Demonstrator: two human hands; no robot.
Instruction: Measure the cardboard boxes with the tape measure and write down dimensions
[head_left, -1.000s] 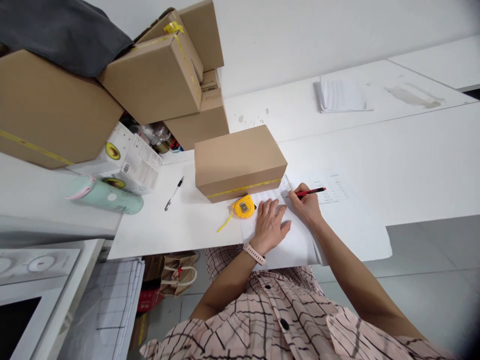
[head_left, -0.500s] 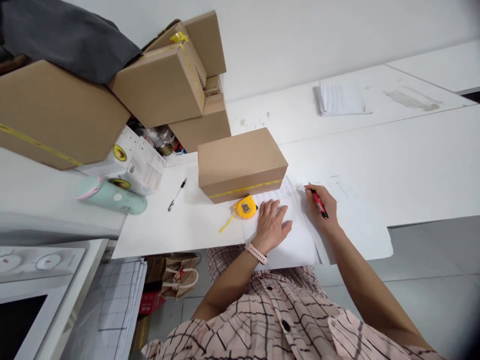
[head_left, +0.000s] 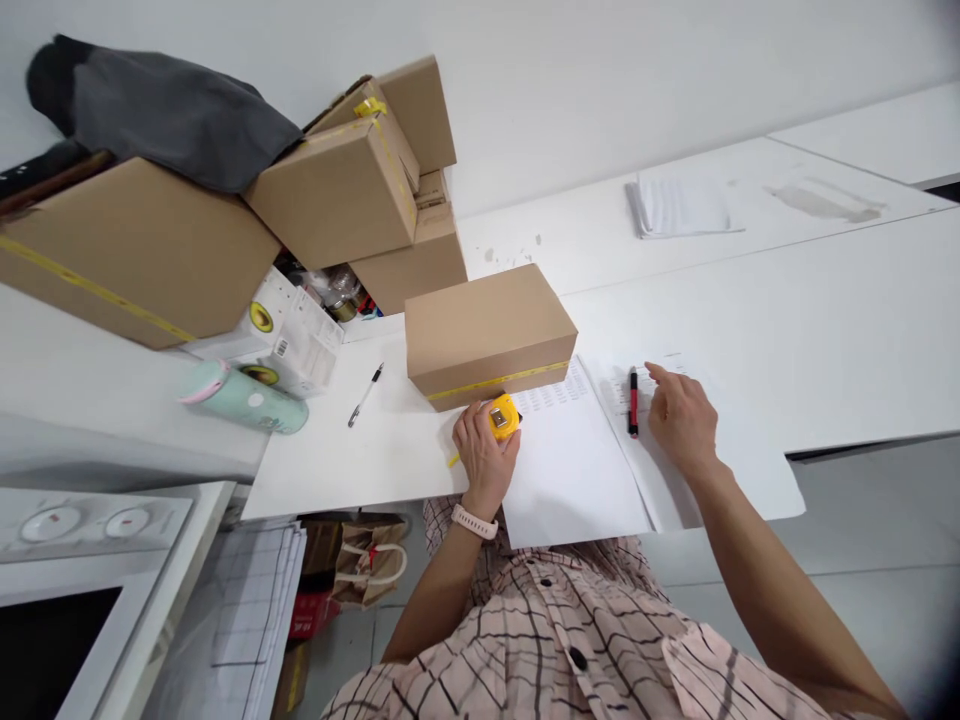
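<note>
A yellow tape measure (head_left: pixel 505 416) lies on the desk in front of a closed cardboard box (head_left: pixel 491 330). My left hand (head_left: pixel 484 455) is closed around its left and near sides, with a short end of yellow tape showing past the fingers. Printed sheets of paper (head_left: pixel 574 480) spread from the box towards the right. On them rests a red and black pen (head_left: pixel 633 402). Just right of the pen, apart from it, is my right hand (head_left: pixel 684 415), holding nothing, its index finger stretched out and the other fingers loosely bent.
A black and clear pen (head_left: pixel 366 395) and a mint green bottle (head_left: pixel 247 396) are on the desk's left part. Behind them stand white boxes with avocado pictures (head_left: pixel 300 340) and stacked cardboard boxes (head_left: pixel 337 190). A paper stack (head_left: pixel 682 205) lies at the back right.
My left hand has moved left off the paper and taken hold of the tape measure. My right hand has let go of the red pen, now lying on the paper, and shifted right.
</note>
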